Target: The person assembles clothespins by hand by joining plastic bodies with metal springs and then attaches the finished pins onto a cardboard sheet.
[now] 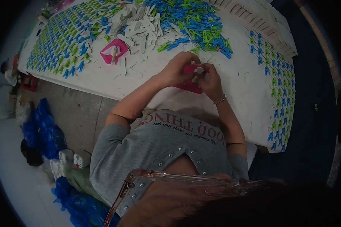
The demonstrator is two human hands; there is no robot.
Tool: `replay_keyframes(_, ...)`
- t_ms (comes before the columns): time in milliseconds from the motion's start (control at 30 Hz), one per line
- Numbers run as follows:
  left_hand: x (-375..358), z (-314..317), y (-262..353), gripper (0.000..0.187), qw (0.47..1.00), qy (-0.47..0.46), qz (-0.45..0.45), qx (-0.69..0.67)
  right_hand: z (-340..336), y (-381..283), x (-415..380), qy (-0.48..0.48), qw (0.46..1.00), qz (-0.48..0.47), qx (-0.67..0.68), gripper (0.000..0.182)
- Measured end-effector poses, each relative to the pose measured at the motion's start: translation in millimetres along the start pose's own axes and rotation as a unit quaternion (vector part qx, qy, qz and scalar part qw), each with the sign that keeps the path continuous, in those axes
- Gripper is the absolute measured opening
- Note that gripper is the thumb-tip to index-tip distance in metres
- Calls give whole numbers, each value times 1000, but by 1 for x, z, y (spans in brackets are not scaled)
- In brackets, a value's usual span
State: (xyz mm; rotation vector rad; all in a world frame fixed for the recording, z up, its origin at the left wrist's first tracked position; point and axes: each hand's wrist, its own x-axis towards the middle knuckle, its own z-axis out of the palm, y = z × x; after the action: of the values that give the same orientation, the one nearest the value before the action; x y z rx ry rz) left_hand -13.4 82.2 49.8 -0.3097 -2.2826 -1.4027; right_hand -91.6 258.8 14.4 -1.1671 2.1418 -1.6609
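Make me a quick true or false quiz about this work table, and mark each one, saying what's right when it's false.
1. A bracelet is on the right wrist. True.
2. The arms are spread wide apart. False: the left hand and right hand are close together.
3. Loose white pieces lie heaped on the table. True.
4. The person wears solid red. False: the shirt is grey with red lettering.
5. Every clip is yellow. False: blue and green clips are piled up.
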Motion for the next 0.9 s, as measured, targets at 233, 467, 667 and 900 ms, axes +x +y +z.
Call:
replay_keyframes(233,-4,-8,-7,28,998,-27,23,50,-3,-3,-1,17,989,-87,-122,28)
replay_keyframes(467,-12,2,-27,25,995,-58,-1,81,-21,6,-10,6,968,-116,-223,27)
replay_keyframes(667,-11,8,-31,24,995,-62,-10,81,-21,5,-12,30,969,-121,-212,27)
replay_keyframes(900,-1,21,-19,23,996,-68,9,56,-42,-31,-5,45,953,-167,-249,27)
